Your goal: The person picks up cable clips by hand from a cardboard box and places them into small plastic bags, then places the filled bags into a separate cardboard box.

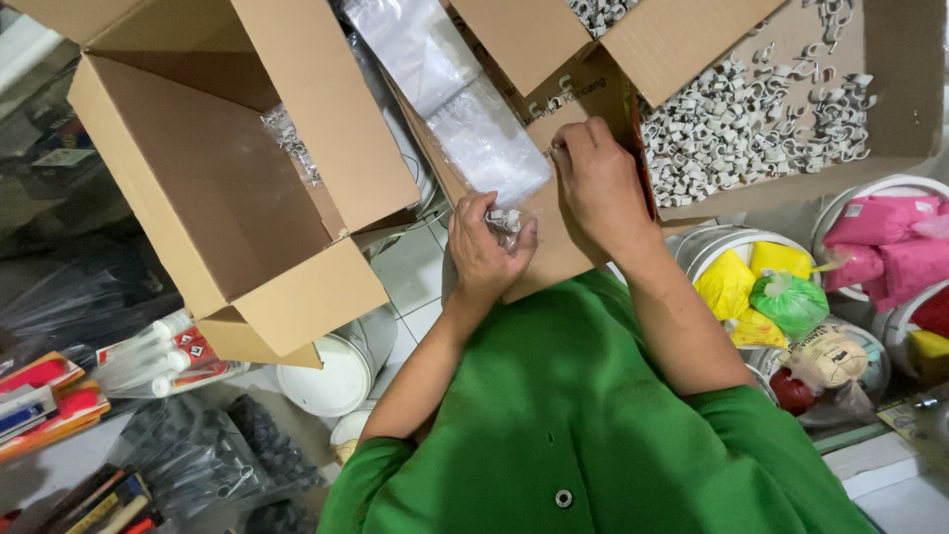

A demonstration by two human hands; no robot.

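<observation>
Left hand point(486, 252) pinches small white plastic clips point(504, 220) (a few only) at the clear plastic bag's point(474, 124) lower edge; right hand point(598, 183) grips that bag's edge against the brown cardboard flap point(554, 252).

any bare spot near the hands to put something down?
Bare: the floor of the open cardboard box left of the left hand, and white floor tile below it. Crowded: the clip tray beside the right hand, the buckets of bags.
</observation>
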